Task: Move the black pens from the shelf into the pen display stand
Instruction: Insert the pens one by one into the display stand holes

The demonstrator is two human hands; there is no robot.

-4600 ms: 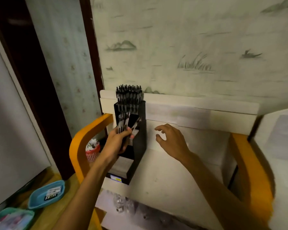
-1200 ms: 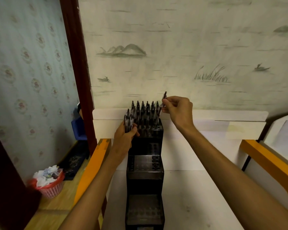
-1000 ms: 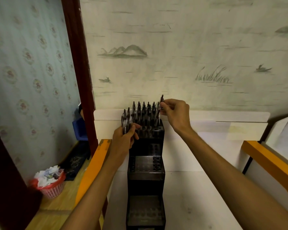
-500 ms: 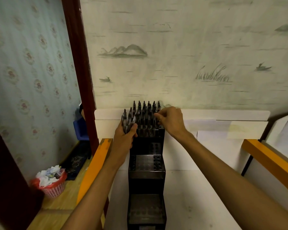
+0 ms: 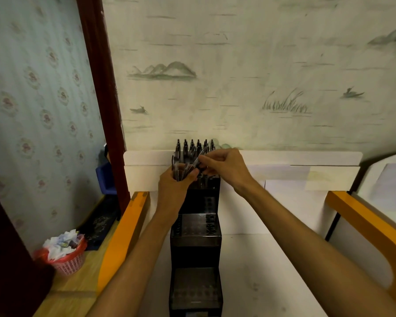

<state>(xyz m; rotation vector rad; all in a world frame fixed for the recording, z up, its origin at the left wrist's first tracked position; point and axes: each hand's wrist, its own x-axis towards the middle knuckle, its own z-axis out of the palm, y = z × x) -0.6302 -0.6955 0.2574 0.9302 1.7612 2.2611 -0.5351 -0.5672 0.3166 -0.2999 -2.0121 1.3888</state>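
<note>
Left hand (image 5: 173, 184): fingers clenched round a bundle of black pens (image 5: 181, 171), just left of the stand's top tier.
Right hand (image 5: 224, 164): fingers pinching one pen out of that bundle.
Risk: the draw may drag neighbouring pens loose; a tilted pen could miss its hole.
Pen display stand (image 5: 196, 248): top tier packed with upright pens; lower tiers look empty.
Pink basket (image 5: 66, 259): crumpled paper.

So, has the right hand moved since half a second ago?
Yes. The right hand went left across the stand top, toward the pens in the left hand.
</note>
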